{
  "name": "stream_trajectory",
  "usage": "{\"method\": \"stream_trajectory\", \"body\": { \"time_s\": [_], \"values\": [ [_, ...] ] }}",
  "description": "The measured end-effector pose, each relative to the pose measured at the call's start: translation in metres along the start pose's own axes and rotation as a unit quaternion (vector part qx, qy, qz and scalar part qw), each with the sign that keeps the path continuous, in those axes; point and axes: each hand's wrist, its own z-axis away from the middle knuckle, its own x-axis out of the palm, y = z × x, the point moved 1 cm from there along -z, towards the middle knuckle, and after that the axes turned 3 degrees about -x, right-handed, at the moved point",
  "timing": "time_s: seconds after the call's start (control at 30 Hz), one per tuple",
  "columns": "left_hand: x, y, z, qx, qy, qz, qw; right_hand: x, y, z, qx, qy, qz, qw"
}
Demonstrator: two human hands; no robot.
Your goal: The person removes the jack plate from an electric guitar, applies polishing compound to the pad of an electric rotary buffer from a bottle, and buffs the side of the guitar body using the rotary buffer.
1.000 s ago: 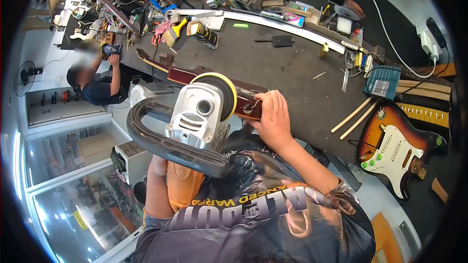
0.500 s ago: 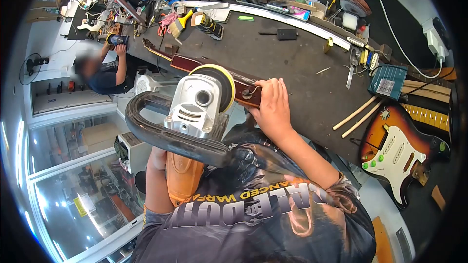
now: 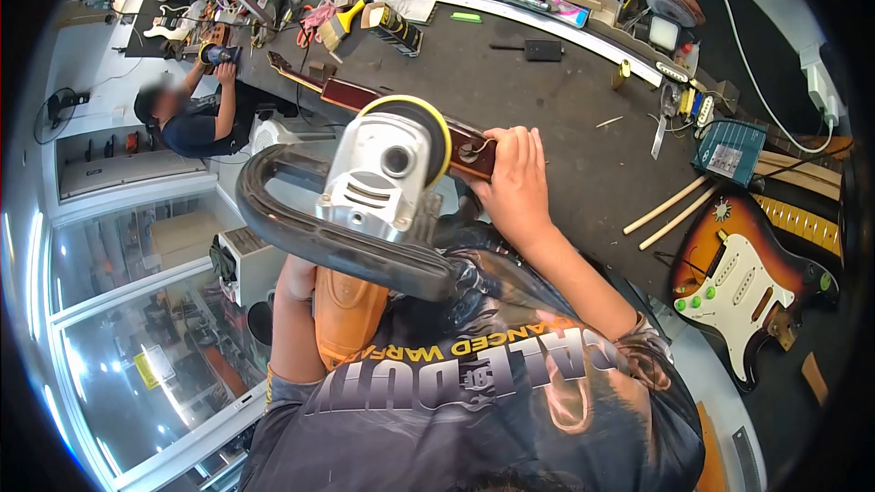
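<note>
A large polisher (image 3: 374, 182) with a silver head, black loop handle and orange body fills the middle of the view. My left hand (image 3: 299, 275) is mostly hidden behind the handle, closed around the orange body, with only its wrist area showing. The polisher's yellow-rimmed round pad (image 3: 441, 132) lies against or just over a dark red guitar (image 3: 348, 96), seen edge-on; contact is hard to judge. Its neck points to the far left. My right hand (image 3: 518, 173) is wrapped over the guitar's near right end, beside a small round metal fitting.
A sunburst guitar body (image 3: 756, 282) lies at the right near two wooden sticks (image 3: 670, 210). On the dark bench (image 3: 529, 96) stand a paintbrush (image 3: 342, 23) and a black can (image 3: 394, 29). A co-worker (image 3: 196, 123) handles a power tool at far left. Glass cabinets (image 3: 146, 355) stand lower left.
The polisher has shifted slightly to the right along the guitar, covering more of its right part. My right hand keeps its hold on the end. The view has moved a little.
</note>
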Motion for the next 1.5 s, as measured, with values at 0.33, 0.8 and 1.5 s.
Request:
{"method": "stream_trajectory", "body": {
  "time_s": [0.33,0.8,1.5],
  "values": [
    [0.056,0.029,-0.011,0.014,0.007,0.016,1.0,-0.001,0.001,-0.001,0.003,-0.016,0.004,1.0],
    [0.033,0.008,-0.015,0.023,0.018,0.089,0.996,-0.004,0.001,-0.006,0.004,-0.011,0.01,1.0],
    [0.017,0.026,-0.074,0.066,-0.191,0.267,0.942,-0.004,-0.01,-0.002,0.028,-0.023,0.04,0.999]
  ]
}}
